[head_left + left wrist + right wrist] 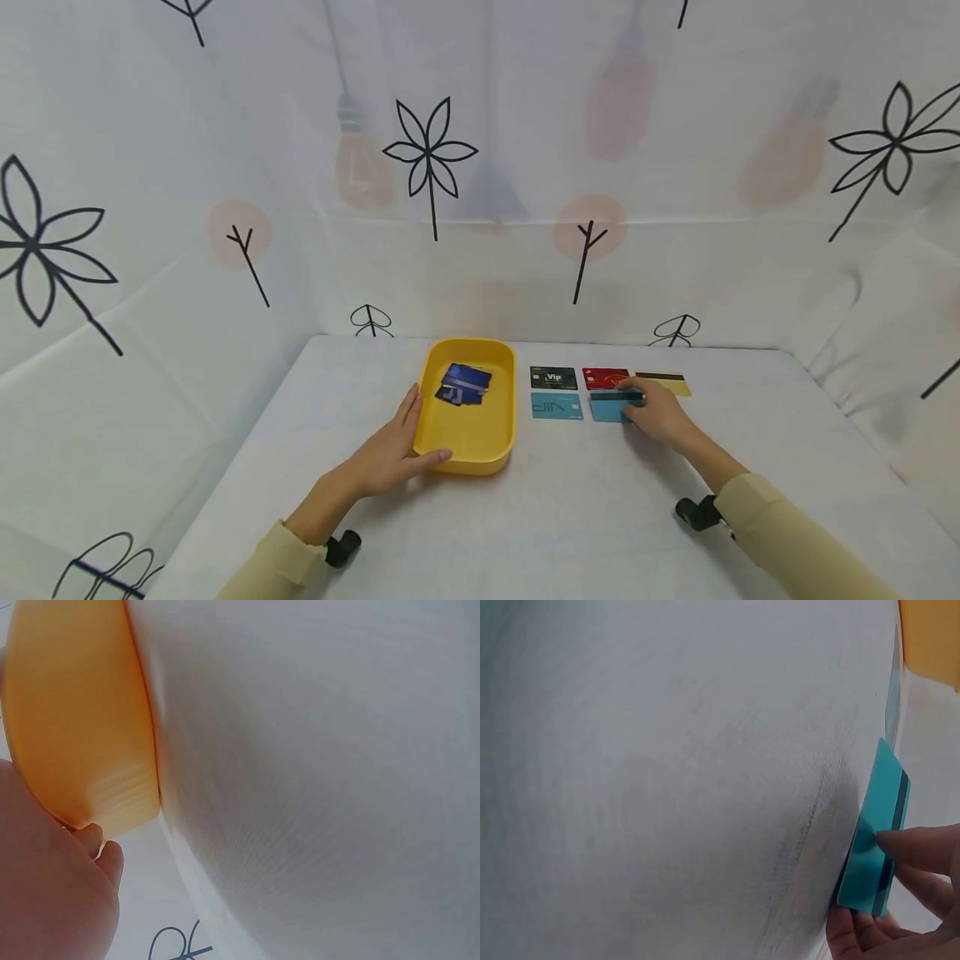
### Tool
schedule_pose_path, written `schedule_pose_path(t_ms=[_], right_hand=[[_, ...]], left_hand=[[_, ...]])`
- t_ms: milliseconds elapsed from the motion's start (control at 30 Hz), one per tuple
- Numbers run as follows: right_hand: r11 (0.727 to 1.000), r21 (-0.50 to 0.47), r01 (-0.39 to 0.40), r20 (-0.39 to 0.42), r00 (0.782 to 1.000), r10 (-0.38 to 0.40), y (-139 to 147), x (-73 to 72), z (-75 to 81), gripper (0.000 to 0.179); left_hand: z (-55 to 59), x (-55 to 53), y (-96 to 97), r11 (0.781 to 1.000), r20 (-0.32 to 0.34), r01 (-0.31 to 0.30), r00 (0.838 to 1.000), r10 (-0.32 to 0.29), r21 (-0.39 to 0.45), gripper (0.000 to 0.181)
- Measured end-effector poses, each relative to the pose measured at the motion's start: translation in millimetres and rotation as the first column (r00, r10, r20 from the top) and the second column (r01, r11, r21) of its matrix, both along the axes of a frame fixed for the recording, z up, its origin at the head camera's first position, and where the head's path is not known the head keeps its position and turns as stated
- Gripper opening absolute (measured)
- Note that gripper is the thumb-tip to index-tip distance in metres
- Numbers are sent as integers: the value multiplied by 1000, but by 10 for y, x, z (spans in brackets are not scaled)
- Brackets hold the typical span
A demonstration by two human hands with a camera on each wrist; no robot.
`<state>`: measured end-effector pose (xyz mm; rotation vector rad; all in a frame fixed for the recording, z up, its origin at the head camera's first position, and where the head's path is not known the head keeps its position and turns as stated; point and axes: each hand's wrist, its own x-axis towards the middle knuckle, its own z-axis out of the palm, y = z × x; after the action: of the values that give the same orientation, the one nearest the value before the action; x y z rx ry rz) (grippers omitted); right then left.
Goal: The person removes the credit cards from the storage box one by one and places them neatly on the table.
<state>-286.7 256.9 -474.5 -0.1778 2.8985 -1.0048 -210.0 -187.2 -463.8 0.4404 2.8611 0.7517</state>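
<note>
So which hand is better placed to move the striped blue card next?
Probably the right hand: it pinches the striped blue card, while the left hand rests against the yellow tray.

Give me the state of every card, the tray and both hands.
Left hand: touching the tray.
Right hand: pinching the striped teal card.
Tray: upright, cards inside.
Navy cards: overlapping in tray.
Black card: flat.
Red card: partly hidden by right hand.
Plain teal card: flat, upside down print.
Yellow card: stripe up.
</note>
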Motion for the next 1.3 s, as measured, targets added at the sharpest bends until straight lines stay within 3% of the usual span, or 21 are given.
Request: schedule_pose_path(t_ms=[433, 967, 1300], right_hand=[[998, 68, -8, -8, 1000, 9, -29, -43, -14, 41], [985, 156, -80, -16, 996, 83, -42, -72, 68, 40], [986, 146, -77, -18, 997, 80, -50, -33, 63, 40]], left_hand=[[-25, 5, -2, 1000, -18, 4, 1000, -3, 12, 115], [-13, -21, 5, 1000, -27, 3, 1000, -3, 6, 114], [-14, -3, 11, 1000, -16, -5, 1000, 5, -9, 113]])
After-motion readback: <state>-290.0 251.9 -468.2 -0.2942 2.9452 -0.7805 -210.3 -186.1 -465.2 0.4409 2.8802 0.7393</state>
